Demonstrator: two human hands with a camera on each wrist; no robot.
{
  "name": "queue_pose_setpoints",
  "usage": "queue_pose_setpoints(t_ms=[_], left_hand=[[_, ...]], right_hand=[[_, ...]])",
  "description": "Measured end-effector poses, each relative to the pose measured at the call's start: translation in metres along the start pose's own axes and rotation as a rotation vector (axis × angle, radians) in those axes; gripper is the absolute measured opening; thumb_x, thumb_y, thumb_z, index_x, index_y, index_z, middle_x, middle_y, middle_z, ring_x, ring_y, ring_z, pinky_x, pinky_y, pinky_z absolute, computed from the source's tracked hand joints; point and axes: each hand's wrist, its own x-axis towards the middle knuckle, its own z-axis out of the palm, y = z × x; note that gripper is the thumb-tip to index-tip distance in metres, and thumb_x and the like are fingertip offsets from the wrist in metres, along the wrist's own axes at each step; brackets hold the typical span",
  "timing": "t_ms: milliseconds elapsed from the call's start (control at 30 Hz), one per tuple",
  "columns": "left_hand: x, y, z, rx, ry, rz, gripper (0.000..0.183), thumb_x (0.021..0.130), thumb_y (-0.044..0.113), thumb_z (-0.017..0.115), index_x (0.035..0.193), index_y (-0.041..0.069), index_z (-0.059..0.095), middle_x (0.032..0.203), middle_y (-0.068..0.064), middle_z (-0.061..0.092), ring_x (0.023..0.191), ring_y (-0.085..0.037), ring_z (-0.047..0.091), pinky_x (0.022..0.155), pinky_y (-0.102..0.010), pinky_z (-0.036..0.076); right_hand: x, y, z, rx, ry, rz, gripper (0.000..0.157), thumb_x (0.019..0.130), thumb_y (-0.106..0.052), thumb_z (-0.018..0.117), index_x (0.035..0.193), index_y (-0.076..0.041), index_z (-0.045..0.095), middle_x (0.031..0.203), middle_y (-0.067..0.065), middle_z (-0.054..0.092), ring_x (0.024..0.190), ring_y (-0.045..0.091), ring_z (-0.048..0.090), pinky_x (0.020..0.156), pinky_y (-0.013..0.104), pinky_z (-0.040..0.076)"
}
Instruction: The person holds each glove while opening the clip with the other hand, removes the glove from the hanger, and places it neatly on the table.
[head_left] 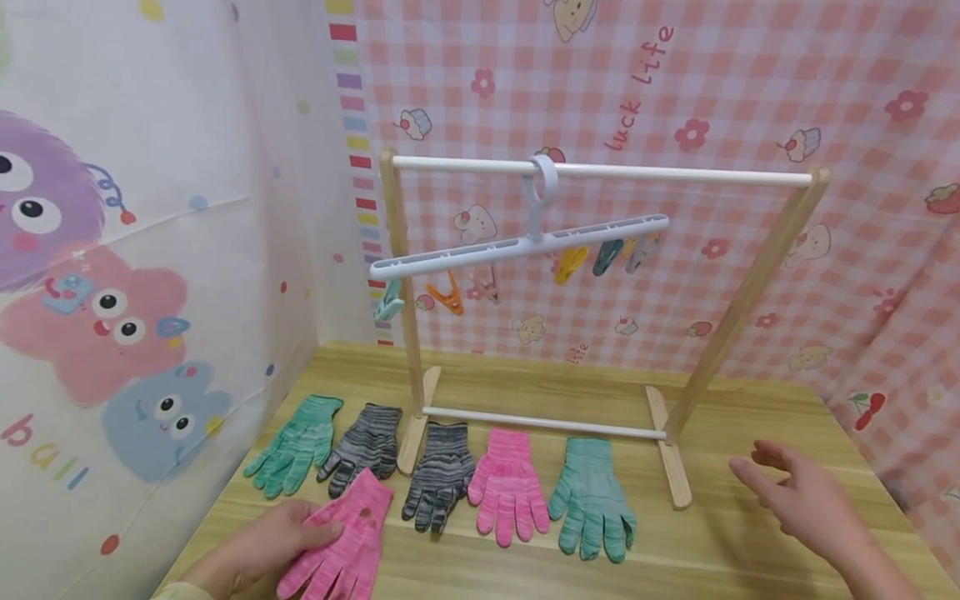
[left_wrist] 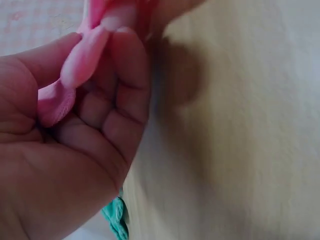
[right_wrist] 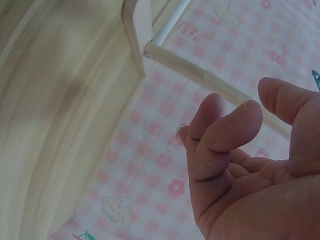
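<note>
At the front left of the table, my left hand (head_left: 262,537) pinches a pink knitted glove (head_left: 348,542) between thumb and fingers, its cuff pointing up and away. The left wrist view shows pink fabric (left_wrist: 82,60) under the thumb and against the curled fingers. Over the right side of the table my right hand (head_left: 806,500) hangs with loosely bent fingers, holding nothing. Behind the held glove lie a green glove (head_left: 296,446) and a grey striped glove (head_left: 367,446). Another grey striped glove (head_left: 442,475), a pink glove (head_left: 510,483) and a green glove (head_left: 592,496) lie to its right.
A wooden rack (head_left: 720,333) with a white top bar (head_left: 675,173) stands behind the gloves. From it hangs a tilted pale hanger (head_left: 465,257), left end lower, bearing several coloured clips, among them a yellow clip (head_left: 572,265). Patterned cloth (head_left: 600,100) covers the walls.
</note>
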Motion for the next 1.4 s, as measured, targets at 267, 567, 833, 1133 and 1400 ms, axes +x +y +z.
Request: queue_pose_setpoints(t_ms=[267,567,833,1133,1400], left_hand=[[-0.006,-0.002,0.014,-0.09,-0.035,-0.04,0.024,0.108,0.019,0.064,0.108,-0.005,0.069,0.084,-0.004,0.072,0.074,-0.012,0.069,0.068,-0.028,0.06],[-0.009,0.01,0.025,0.582,0.24,-0.247,0.042,0.092,0.048,0.081,0.076,0.013,0.065,0.063,0.004,0.048,0.057,-0.012,0.046,0.057,-0.027,0.036],[-0.013,0.013,0.021,0.768,0.233,-0.334,0.057,0.089,0.068,0.073,0.077,0.013,0.065,0.069,0.002,0.049,0.064,-0.017,0.048,0.063,-0.034,0.038],[-0.024,0.015,0.007,0.756,0.255,-0.322,0.068,0.088,0.077,0.069,0.079,0.01,0.063,0.07,-0.002,0.057,0.061,-0.018,0.054,0.059,-0.032,0.04],[-0.029,0.034,-0.042,0.864,0.558,-0.046,0.056,0.099,0.063,0.067,0.073,0.014,0.058,0.062,0.001,0.054,0.054,-0.016,0.049,0.054,-0.032,0.038]], right_hand=[[-0.001,0.009,-0.005,-0.01,-0.025,0.025,0.094,0.112,-0.06,0.043,0.159,0.019,0.023,0.161,0.044,0.034,0.114,0.044,0.074,0.072,0.043,0.065],[0.003,0.017,-0.008,-0.02,-0.051,0.04,0.094,0.112,-0.06,0.041,0.158,0.019,0.023,0.16,0.045,0.033,0.113,0.044,0.074,0.073,0.043,0.065],[0.006,0.026,-0.01,-0.012,-0.069,0.044,0.094,0.112,-0.059,0.04,0.158,0.021,0.019,0.16,0.048,0.028,0.117,0.048,0.072,0.075,0.046,0.065],[0.007,0.035,-0.014,-0.005,-0.102,0.065,0.095,0.113,-0.059,0.038,0.158,0.022,0.017,0.159,0.05,0.026,0.118,0.048,0.072,0.076,0.047,0.066],[0.007,0.053,-0.024,-0.049,-0.098,0.086,0.1,0.112,-0.061,0.036,0.156,0.026,0.011,0.158,0.053,0.02,0.118,0.056,0.067,0.077,0.047,0.066]])
